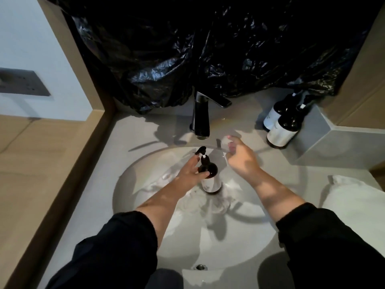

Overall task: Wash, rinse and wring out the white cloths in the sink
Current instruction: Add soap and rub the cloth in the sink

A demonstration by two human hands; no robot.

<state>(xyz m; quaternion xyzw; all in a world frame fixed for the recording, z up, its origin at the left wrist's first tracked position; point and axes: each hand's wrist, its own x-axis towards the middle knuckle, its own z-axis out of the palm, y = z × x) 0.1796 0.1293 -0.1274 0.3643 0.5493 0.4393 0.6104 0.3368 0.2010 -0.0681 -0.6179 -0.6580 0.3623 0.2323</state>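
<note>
White cloths lie wet and crumpled in the round grey sink. My left hand holds a dark pump bottle by its neck above the cloths, a finger reaching toward the black pump head. My right hand hovers to the right of the bottle, below the tap, fingers loosely apart and holding nothing. The black faucet stands behind the basin; no water stream is visible.
Two more dark pump bottles stand at the back right of the counter beside a grey block. A white folded towel lies on the right counter. Black plastic sheeting covers the wall behind. A wooden ledge runs along the left.
</note>
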